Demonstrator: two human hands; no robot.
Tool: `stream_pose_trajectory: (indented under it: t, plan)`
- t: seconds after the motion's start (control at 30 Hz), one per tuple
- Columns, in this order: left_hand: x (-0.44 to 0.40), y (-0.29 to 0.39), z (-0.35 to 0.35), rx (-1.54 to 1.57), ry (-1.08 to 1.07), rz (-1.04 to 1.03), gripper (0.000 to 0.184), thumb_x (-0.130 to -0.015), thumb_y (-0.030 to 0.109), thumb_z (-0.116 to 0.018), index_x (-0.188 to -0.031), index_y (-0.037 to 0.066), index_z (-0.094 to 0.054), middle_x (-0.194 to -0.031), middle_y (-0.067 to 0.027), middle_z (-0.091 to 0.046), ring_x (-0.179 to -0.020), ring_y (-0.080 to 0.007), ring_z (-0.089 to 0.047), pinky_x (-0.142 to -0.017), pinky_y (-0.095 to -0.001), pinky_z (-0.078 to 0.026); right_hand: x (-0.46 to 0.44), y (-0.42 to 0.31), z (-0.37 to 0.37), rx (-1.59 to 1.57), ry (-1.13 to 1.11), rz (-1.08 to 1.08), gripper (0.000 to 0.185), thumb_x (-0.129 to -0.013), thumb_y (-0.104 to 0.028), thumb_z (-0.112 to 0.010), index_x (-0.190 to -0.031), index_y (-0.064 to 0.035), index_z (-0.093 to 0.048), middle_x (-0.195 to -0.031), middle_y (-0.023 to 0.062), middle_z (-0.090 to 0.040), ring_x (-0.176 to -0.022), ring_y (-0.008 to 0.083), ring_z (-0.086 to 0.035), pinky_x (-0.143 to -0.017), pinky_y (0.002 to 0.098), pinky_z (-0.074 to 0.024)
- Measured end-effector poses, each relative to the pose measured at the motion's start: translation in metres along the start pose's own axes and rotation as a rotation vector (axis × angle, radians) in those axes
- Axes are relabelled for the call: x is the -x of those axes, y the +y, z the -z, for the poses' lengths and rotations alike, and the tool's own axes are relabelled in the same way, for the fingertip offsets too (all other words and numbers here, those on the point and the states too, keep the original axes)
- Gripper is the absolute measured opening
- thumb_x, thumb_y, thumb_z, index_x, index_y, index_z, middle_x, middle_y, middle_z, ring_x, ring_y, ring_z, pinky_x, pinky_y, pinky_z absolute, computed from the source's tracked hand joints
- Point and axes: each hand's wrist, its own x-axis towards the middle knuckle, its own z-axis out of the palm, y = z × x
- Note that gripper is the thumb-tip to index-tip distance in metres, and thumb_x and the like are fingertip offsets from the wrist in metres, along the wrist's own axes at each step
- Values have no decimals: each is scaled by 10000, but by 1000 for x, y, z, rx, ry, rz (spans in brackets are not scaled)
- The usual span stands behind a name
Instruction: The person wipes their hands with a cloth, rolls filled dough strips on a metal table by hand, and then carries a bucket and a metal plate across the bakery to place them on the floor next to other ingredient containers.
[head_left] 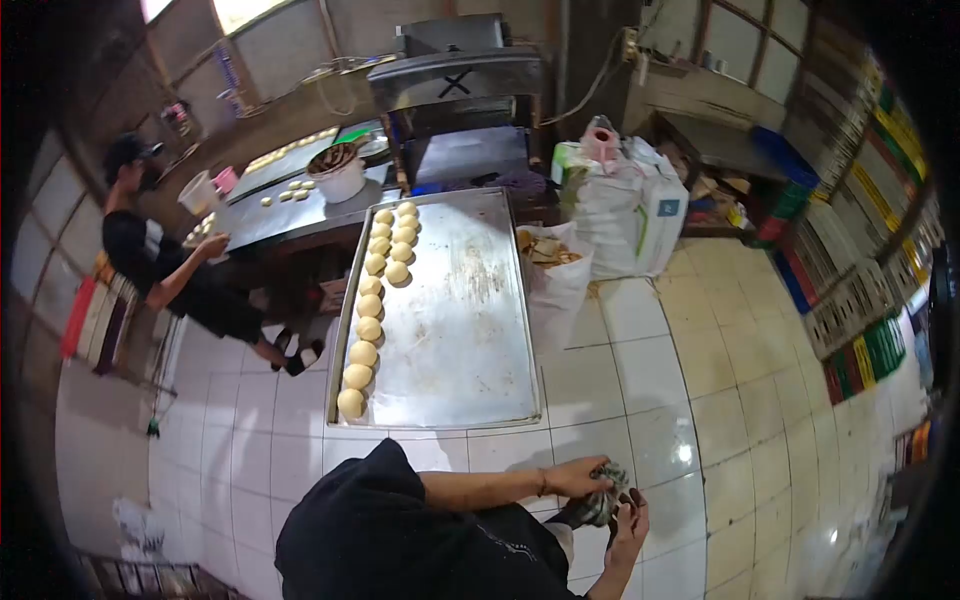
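Low in the view, right of centre, my left hand [578, 477] is closed on a crumpled, patterned grey-green cloth [602, 500]. Just below and to the right, my right hand [629, 522] is at the cloth's edge with its fingers bent; whether they grip the cloth is too small to tell. Both hands are over the tiled floor, apart from the large metal tray [450, 330]. Round pale dough balls [363, 353] line the tray's left side, with a short second row at its far end.
At the left, a co-worker [150, 250] stands by a metal table [270, 215] holding a white bucket [337, 180] and small dough pieces. White sacks [610, 220] stand beyond the tray's right side. Stacked crates [850, 290] line the right wall.
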Motion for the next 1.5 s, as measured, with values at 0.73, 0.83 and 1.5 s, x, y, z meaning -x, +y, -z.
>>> stream_pose_trajectory:
  t: [0.73,0.83,1.5]
  plan:
    - [-117,61,156,232,941,123,751,-899,438,-594,-1399,-38,-300,-1291,-141,-507,-1165,-221,-480,-967,-321,-398,-326,-95,-129,165,-1032,-532,421,-926,-323,-588,-1189,2,-542,-1074,109,-623,-973,188,-594,-795,331,-515]
    - [-124,65,210,635,914,-20,745,-889,426,-616,-1389,-41,-322,-1264,-114,-517,-1127,-192,-492,-946,-304,-411,-369,-82,-151,329,-779,-327,501,-926,-329,-586,-1295,-18,-454,-1224,133,-551,-1044,224,-572,-794,356,-512]
    - [-236,107,269,178,655,-203,692,-905,399,-591,-1415,56,-275,-1352,-170,-402,-1275,-277,-370,-1050,-397,-308,-469,-110,-176,27,-525,-230,196,-952,-150,-487,-1088,-23,-547,-935,43,-614,-827,151,-600,-728,291,-497]
